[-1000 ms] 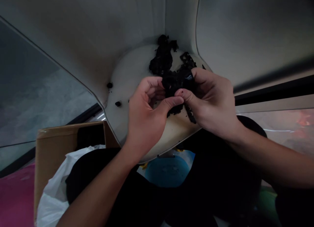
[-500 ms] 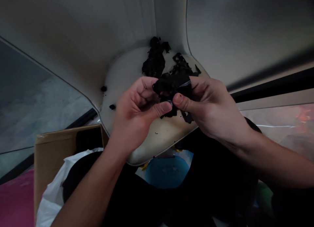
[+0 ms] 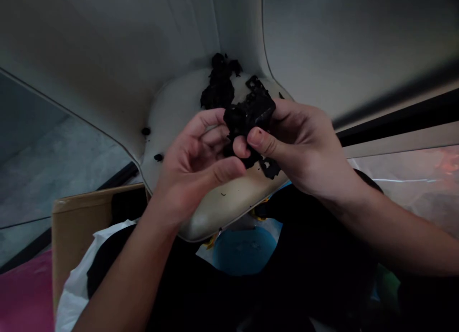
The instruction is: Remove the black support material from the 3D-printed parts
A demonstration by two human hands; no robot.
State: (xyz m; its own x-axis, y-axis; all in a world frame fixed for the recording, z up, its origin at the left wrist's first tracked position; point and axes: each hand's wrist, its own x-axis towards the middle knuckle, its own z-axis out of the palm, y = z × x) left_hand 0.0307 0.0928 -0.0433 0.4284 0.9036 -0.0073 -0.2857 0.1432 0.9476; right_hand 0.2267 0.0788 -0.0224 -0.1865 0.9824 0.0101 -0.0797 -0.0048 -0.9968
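Observation:
My right hand point(image 3: 304, 145) pinches a small black molded-looking piece point(image 3: 247, 114) with ragged edges, its thumb in front and its fingers behind. My left hand point(image 3: 195, 155) is at the piece's left side. Its fingers curl against that edge and partly behind it, while the thumb stands a little away from the surface. What exactly the piece is, I cannot make out. Below and behind it lies a pale padded seat point(image 3: 215, 205). On the seat is a heap of dark, torn-looking scraps point(image 3: 217, 90), with a holed black scrap point(image 3: 269, 168) under my right hand.
Small black crumbs point(image 3: 158, 157) lie on the seat's left side. The seat's high back point(image 3: 172, 30) curves up behind. At lower left stands a cardboard box point(image 3: 79, 222) with a white bag point(image 3: 77, 284). Something blue and round point(image 3: 245, 250) shows below the seat.
The black piece has turned in my fingers, showing a different face. My left thumb has come away from it. The view has shifted slightly, moving the seat left in the picture.

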